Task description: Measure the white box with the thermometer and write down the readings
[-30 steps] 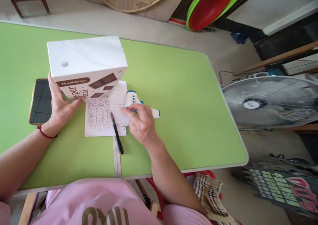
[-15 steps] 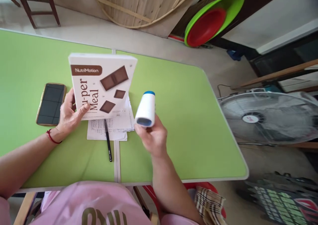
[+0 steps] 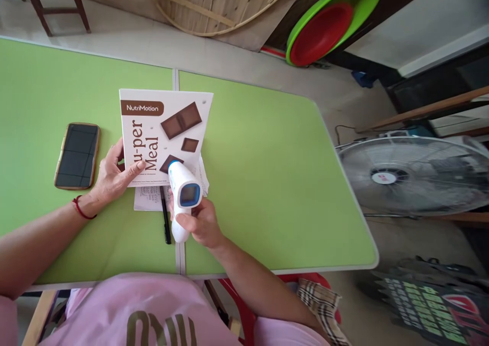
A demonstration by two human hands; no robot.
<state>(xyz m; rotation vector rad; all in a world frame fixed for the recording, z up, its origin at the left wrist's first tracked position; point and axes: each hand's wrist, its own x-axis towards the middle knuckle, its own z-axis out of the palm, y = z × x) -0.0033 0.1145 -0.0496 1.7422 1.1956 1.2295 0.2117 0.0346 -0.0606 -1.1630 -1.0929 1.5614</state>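
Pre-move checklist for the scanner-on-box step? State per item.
1. Right hand grips the white handheld scanner: ok.
2. Left hand steadies the NutriMotion box at its left edge: ok.
3. Scanner's front end is over the box's lower edge: ok.
4. Scanner screen reading: cannot tell, too small.
5. Box rests flat on the green table: cannot tell; papers lie under it.
6. Pen and phone lie apart from both hands: ok.
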